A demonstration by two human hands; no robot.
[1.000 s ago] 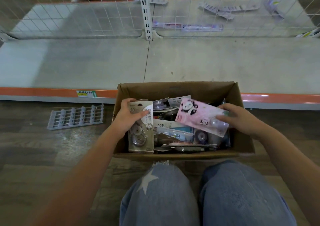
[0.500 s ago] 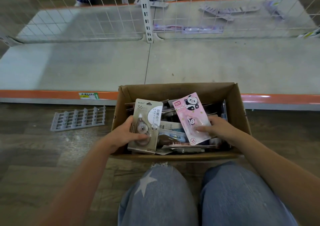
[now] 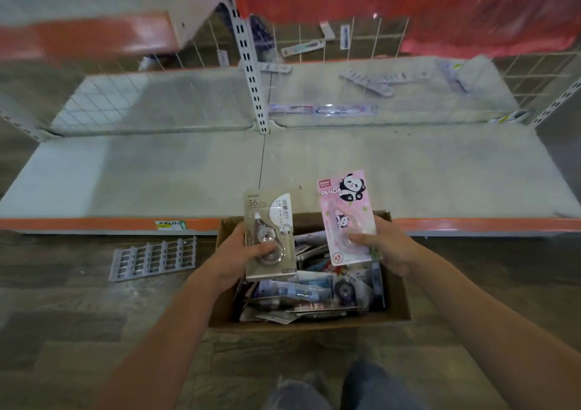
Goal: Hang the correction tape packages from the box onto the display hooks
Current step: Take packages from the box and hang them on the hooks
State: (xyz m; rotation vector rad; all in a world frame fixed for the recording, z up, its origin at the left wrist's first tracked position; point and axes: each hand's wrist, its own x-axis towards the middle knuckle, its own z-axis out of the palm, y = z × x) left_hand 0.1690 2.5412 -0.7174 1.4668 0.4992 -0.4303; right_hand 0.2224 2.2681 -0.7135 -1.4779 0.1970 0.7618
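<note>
On the left we see a grey plastic rack [image 3: 153, 258] lying flat on the wooden floor [image 3: 63, 315], near the orange edge of the low shelf [image 3: 157, 170]. Next to it, our left hand [image 3: 234, 257] has its grip closed on a beige package [image 3: 270, 236]: the thumb lies across the clear blister at the lower part, and the fingers are behind the card. The package is upright, above the left part of the box [image 3: 397, 302]. The box stands on the floor, just before the shelf, and it holds many more packages [image 3: 308, 293] in a loose pile. Further right, our right hand [image 3: 385, 246] grips a pink panda package [image 3: 344, 218] at its lower part, thumb on the front. This one is also upright, a little tilted, above the right part of the box. The two packages are near each other but apart. Behind the shelf there is a wire grid [image 3: 345, 48] with a white slotted post [image 3: 251, 73].
</note>
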